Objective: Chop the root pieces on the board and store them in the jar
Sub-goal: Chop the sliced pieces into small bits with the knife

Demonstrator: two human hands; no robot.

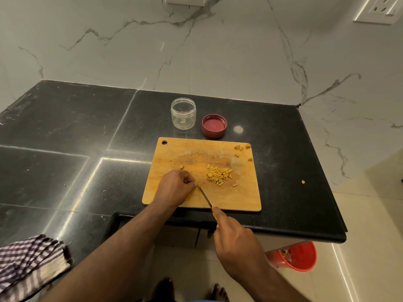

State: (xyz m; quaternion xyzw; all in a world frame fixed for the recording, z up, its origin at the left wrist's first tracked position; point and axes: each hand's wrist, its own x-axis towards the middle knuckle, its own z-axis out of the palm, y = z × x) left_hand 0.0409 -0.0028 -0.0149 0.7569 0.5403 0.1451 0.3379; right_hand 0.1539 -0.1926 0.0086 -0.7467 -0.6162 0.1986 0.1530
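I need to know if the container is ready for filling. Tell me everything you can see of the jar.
The jar is small, round, clear and plastic-looking, with a threaded open mouth. It stands upright on the black counter, just behind the cutting board and left of its red lid, which lies apart with its inside up. It looks nearly empty, with one small yellow bit at the bottom. Nothing touches it but the counter.
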